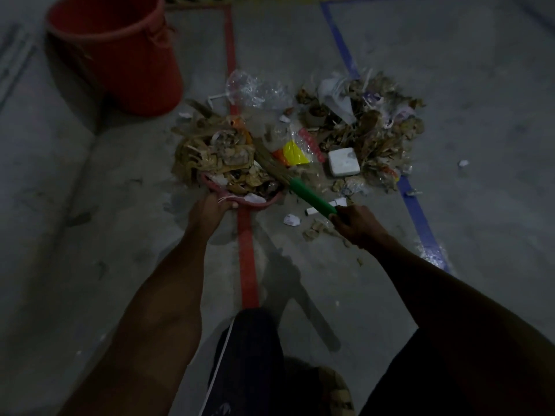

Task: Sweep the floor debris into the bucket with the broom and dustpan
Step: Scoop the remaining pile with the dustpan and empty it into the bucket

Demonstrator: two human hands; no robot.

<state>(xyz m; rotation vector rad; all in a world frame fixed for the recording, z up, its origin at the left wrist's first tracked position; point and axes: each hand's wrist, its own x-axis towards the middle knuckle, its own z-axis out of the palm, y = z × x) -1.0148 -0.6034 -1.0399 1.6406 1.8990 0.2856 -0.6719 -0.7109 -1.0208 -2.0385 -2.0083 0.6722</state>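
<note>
Left hand (211, 207) grips the near rim of the heaped pink dustpan (261, 202) at frame centre; right hand (359, 225) is wrapped round the green broom (312, 198) handle. The load looks light, loose and spill-prone, so it likely wants level carrying to the red bucket (120, 55), upper left.

One red bucket (120, 52) is standing on the floor (450, 70). One broom (300, 190) and one pink dustpan (258, 202) are showing, with two hands, left (210, 208) and right (357, 223). Two tape lines are running across the floor: one red (247, 265), one blue (420, 217). One white block (343, 161) and one yellow wrapper (295, 153) are lying among debris (375, 127) too jumbled to count.
</note>
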